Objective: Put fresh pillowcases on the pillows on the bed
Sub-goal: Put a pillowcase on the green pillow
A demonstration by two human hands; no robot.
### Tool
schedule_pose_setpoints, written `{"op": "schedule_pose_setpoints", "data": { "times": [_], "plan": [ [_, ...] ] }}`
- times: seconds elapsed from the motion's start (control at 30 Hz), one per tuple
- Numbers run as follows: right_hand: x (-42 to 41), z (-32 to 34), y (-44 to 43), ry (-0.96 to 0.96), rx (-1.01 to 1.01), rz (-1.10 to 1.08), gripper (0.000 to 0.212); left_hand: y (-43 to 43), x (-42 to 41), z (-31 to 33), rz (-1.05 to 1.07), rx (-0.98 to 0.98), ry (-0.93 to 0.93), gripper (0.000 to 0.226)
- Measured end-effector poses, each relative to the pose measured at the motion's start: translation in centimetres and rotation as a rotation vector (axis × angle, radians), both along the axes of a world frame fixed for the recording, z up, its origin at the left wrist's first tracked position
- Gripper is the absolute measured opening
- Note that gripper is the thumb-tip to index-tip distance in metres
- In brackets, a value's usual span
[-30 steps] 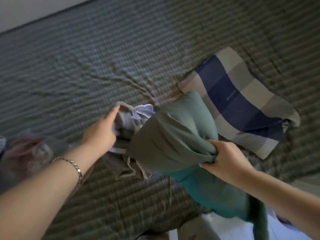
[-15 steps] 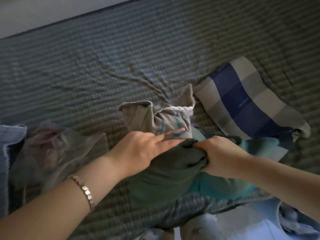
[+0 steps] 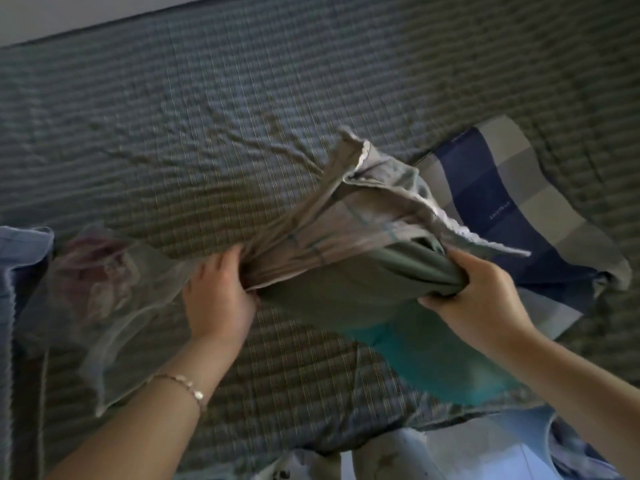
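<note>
Head view: left hand (image 3: 218,299) grips the bunched grey pillowcase (image 3: 346,216), right hand (image 3: 478,299) clutches the green pillow (image 3: 346,289). Casing looks barely begun.

Two bare hands, left hand (image 3: 221,299) and right hand (image 3: 481,299), edges smeared by motion blur. Left forearm (image 3: 145,427) and right forearm (image 3: 581,375) bare right up to the frame border. On left wrist: thin bracelet (image 3: 183,384), fine chain strung with small flat oval links, pale metal with a pinkish-gold tint, lying slanted across the wrist. Nail detail too blurred to read. Pale blue-white fabric (image 3: 485,448) low in frame past the near edge of the bed: maybe clothing, cannot tell.
</note>
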State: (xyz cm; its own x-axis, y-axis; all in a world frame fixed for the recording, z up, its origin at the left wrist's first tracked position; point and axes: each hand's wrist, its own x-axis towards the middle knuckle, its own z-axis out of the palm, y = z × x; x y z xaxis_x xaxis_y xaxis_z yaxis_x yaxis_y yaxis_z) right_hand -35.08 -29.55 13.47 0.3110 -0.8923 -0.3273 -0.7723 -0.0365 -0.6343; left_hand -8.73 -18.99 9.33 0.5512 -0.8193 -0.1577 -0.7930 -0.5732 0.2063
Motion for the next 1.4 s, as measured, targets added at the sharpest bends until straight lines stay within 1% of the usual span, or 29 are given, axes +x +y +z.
{"op": "schedule_pose_setpoints", "data": {
  "times": [0.03, 0.1, 0.13, 0.2, 0.27, 0.33, 0.37, 0.43, 0.5, 0.53, 0.57, 0.67, 0.7, 0.73, 0.77, 0.83, 0.87, 0.93, 1.0, 1.03, 1.07, 1.1, 1.13, 1.17, 1.2, 1.23, 1.27, 1.3, 1.4],
  "plan": [
    [0.1, 0.1, -0.2, -0.038, 0.023, -0.039, 0.035, 0.0, 0.3, -0.8, 0.156, 0.104, 0.081, 0.050],
    [0.2, 0.3, -0.6, -0.099, 0.064, -0.125, 0.039, -0.2, 0.1, -2.1, 0.464, 0.150, 0.329, 0.033],
    [0.2, 0.2, -0.8, -0.126, 0.081, -0.173, 0.041, -0.3, -0.3, -2.5, 0.576, 0.124, 0.457, 0.029],
    [0.3, -0.2, -1.2, -0.149, 0.121, -0.286, 0.043, -0.8, -1.2, -2.6, 0.658, -0.003, 0.577, 0.018],
    [0.5, -0.8, -1.4, -0.140, 0.160, -0.397, 0.038, -0.9, -2.4, -1.6, 0.576, -0.220, 0.543, 0.016],
    [0.9, -1.4, -1.1, -0.115, 0.179, -0.439, 0.036, -1.2, -4.1, 0.3, 0.292, -0.426, 0.409, 0.019],
    [1.1, -1.6, -0.7, -0.114, 0.182, -0.437, 0.036, -1.4, -5.0, 1.0, 0.090, -0.464, 0.344, 0.017],
    [1.5, -2.2, 0.3, -0.107, 0.203, -0.403, 0.037, -1.3, -6.9, 1.9, -0.263, -0.454, 0.280, 0.010],
    [1.8, -2.6, 1.7, -0.075, 0.214, -0.341, 0.035, -1.4, -7.4, 2.1, -0.450, -0.408, 0.237, 0.018],
    [2.0, -2.9, 2.4, -0.056, 0.211, -0.306, 0.034, -1.5, -7.3, 2.1, -0.461, -0.373, 0.230, 0.024],
    [2.2, -3.1, 3.0, -0.038, 0.208, -0.268, 0.031, -1.7, -6.8, 2.1, -0.390, -0.347, 0.242, 0.028],
    [2.9, -3.4, 4.4, 0.007, 0.179, -0.152, 0.020, -2.5, -4.8, 1.3, 0.163, -0.264, 0.403, 0.030],
    [2.9, -3.4, 4.6, 0.022, 0.152, -0.116, 0.020, -2.4, -4.1, 0.7, 0.262, -0.234, 0.429, 0.027],
    [2.8, -3.4, 4.7, 0.035, 0.119, -0.076, 0.020, -2.4, -3.5, 0.2, 0.275, -0.207, 0.454, 0.019],
    [2.6, -3.2, 4.7, 0.052, 0.085, -0.027, 0.022, -2.5, -3.2, 0.3, 0.244, -0.167, 0.484, 0.022],
    [2.1, -3.0, 4.8, 0.100, 0.033, 0.080, 0.021, -3.2, -2.9, 0.1, 0.151, -0.074, 0.554, 0.057],
    [2.1, -2.8, 4.8, 0.133, 0.011, 0.122, 0.022, -3.8, -2.9, 0.2, 0.112, -0.064, 0.553, 0.054],
    [1.9, -2.4, 4.9, 0.183, -0.043, 0.199, 0.030, -5.1, -2.7, 0.8, 0.112, -0.161, 0.529, 0.017],
    [1.7, -2.0, 4.6, 0.215, -0.093, 0.271, 0.034, -5.9, -3.4, 2.1, 0.151, -0.368, 0.419, 0.034],
    [1.9, -1.9, 4.3, 0.221, -0.114, 0.310, 0.035, -6.0, -4.3, 2.9, 0.134, -0.482, 0.390, 0.037],
    [2.3, -1.5, 3.9, 0.225, -0.129, 0.343, 0.035, -5.8, -5.7, 3.8, 0.050, -0.541, 0.391, 0.035],
    [2.6, -1.4, 3.3, 0.224, -0.168, 0.371, 0.029, -5.5, -7.5, 4.5, -0.095, -0.539, 0.405, 0.034],
    [2.9, -1.1, 2.8, 0.240, -0.221, 0.401, 0.018, -4.7, -9.5, 4.9, -0.262, -0.492, 0.443, 0.034],
    [3.2, -0.8, 2.2, 0.278, -0.241, 0.451, 0.007, -4.0, -11.1, 5.0, -0.389, -0.429, 0.538, 0.035],
    [3.3, -0.5, 1.7, 0.321, -0.200, 0.470, 0.008, -3.6, -11.9, 5.1, -0.417, -0.382, 0.667, 0.035],
    [3.0, -0.5, 1.2, 0.323, -0.161, 0.464, 0.005, -3.6, -12.0, 5.2, -0.344, -0.378, 0.801, 0.034],
    [2.6, -0.3, 0.9, 0.297, -0.130, 0.447, 0.010, -4.0, -11.6, 4.8, -0.237, -0.403, 0.863, 0.032],
    [1.9, -0.3, 0.8, 0.237, -0.163, 0.414, 0.025, -4.3, -10.9, 4.5, -0.162, -0.418, 0.848, 0.031],
    [1.2, 0.3, 1.1, 0.084, -0.296, 0.324, 0.066, -4.9, -9.7, 4.3, -0.239, -0.412, 0.641, 0.031]
  ]
}}
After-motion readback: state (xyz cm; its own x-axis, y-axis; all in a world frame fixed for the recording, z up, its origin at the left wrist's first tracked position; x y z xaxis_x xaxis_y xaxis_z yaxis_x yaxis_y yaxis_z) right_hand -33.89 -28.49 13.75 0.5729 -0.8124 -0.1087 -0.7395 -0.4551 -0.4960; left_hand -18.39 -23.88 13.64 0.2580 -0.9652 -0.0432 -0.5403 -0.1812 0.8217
